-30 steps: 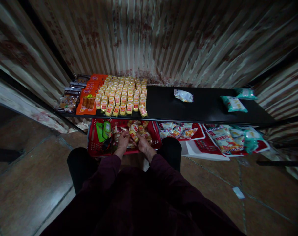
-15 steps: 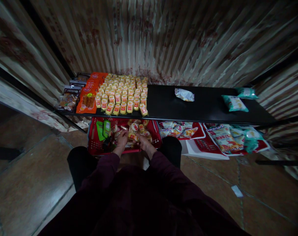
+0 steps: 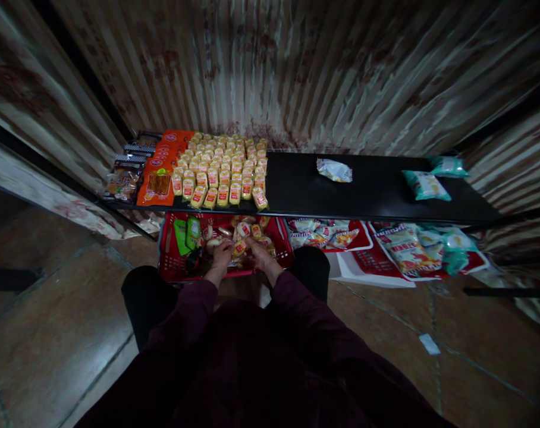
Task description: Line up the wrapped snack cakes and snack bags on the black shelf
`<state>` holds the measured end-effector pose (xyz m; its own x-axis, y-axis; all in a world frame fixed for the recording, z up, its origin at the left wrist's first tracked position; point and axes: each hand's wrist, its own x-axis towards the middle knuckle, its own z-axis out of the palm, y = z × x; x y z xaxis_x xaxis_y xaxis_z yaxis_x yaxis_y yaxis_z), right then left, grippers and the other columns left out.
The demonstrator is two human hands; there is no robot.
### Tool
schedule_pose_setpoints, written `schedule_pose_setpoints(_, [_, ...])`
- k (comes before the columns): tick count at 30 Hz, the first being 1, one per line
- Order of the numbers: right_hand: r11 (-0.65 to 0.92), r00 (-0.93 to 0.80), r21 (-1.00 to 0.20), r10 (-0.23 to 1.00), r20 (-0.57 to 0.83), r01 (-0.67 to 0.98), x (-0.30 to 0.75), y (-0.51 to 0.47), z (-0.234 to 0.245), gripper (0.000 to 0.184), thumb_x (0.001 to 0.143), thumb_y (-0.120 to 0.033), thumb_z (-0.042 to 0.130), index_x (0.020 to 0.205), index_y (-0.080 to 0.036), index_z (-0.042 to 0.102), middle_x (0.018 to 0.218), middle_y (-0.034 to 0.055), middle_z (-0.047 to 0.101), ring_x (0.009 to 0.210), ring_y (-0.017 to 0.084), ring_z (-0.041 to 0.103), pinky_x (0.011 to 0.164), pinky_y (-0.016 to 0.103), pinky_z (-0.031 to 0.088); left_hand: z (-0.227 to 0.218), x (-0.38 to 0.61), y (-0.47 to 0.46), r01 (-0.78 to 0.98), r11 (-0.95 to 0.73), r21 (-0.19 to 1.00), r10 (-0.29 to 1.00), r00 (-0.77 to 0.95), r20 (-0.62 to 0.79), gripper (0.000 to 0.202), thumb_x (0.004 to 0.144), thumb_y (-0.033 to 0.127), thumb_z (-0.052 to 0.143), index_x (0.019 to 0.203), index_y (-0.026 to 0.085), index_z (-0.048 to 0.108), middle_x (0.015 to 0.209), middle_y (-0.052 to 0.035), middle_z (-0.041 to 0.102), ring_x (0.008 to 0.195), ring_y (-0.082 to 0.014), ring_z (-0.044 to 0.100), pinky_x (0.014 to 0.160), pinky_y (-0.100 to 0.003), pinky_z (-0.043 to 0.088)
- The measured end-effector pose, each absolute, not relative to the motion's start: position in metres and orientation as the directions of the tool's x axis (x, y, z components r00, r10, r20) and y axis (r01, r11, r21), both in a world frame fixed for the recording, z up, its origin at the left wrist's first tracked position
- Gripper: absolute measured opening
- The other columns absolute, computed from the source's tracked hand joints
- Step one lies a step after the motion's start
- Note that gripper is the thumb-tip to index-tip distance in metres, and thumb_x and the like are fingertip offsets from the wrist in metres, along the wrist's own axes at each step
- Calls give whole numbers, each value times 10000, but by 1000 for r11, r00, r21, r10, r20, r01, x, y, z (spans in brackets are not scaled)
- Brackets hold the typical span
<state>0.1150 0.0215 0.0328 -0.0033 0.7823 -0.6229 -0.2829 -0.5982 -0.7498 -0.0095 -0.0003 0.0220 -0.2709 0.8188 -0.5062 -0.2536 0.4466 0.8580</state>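
Note:
Both my hands reach into a red basket point(image 3: 172, 267) on the floor below a black shelf point(image 3: 377, 193). My left hand point(image 3: 220, 255) and my right hand point(image 3: 258, 254) are closed together on a small yellow snack packet point(image 3: 239, 246), with more such packets loose in the basket around them. Green packets point(image 3: 187, 233) lie in the basket's left part. On the shelf above, rows of the same small yellow packets point(image 3: 220, 172) stand packed side by side.
Orange packs point(image 3: 163, 169) and dark packs point(image 3: 125, 175) fill the shelf's left end. A white bag point(image 3: 335, 170) and two green bags point(image 3: 426, 185) lie further right. Red trays with snack bags point(image 3: 406, 249) sit under the shelf. Corrugated wall behind; tiled floor around my knees.
My hands have shifted slightly up in the basket and drawn closer around one yellow packet. The view has barely moved.

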Motion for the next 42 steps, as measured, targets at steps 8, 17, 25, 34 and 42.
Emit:
schedule_pose_setpoints(8, [-553, 39, -749, 794, -606, -365, 115, 15, 33, 113, 781, -278, 642, 735, -183, 602, 573, -38, 616, 467, 68, 520, 433, 161, 415, 26, -4, -4, -354, 481, 802, 768, -272, -580, 122, 652, 146, 622, 773, 142, 611, 683, -8, 618, 572, -97, 564, 582, -247, 473])
schedule_pose_setpoints(17, [-475, 39, -798, 851, -524, -370, 114, 10, 19, 181, 600, -180, 733, 757, -180, 643, 629, -57, 647, 564, 77, 572, 571, 182, 461, 31, 0, -4, -420, 464, 780, 767, -250, -591, 176, 670, 82, 579, 836, 134, 608, 697, 1, 610, 584, -82, 573, 594, -228, 491])
schedule_pose_setpoints(25, [-439, 93, -824, 861, -499, -359, 111, 13, 13, 212, 558, -180, 729, 754, -173, 650, 636, -47, 655, 598, 100, 593, 635, 229, 481, 30, 3, -4, -437, 385, 813, 813, -256, -523, 186, 637, 76, 612, 809, 146, 597, 810, -17, 626, 661, -82, 591, 628, -223, 512])
schedule_pose_setpoints(34, [-411, 88, -854, 885, -458, -318, 114, 14, 19, 173, 575, -190, 696, 742, -187, 654, 643, -46, 659, 636, 103, 597, 669, 228, 488, 32, 5, -2, -447, 384, 808, 821, -236, -521, 220, 633, 108, 642, 842, 147, 585, 886, -26, 619, 687, -81, 593, 692, -267, 524])
schedule_pose_setpoints(42, [-342, 176, -905, 903, -391, -254, 115, 10, 29, 126, 621, -193, 654, 746, -203, 653, 698, -42, 647, 678, 109, 582, 680, 220, 470, 35, 10, -3, -439, 376, 816, 837, -218, -503, 209, 623, 133, 648, 820, 145, 579, 851, -20, 625, 696, -95, 601, 688, -275, 526])
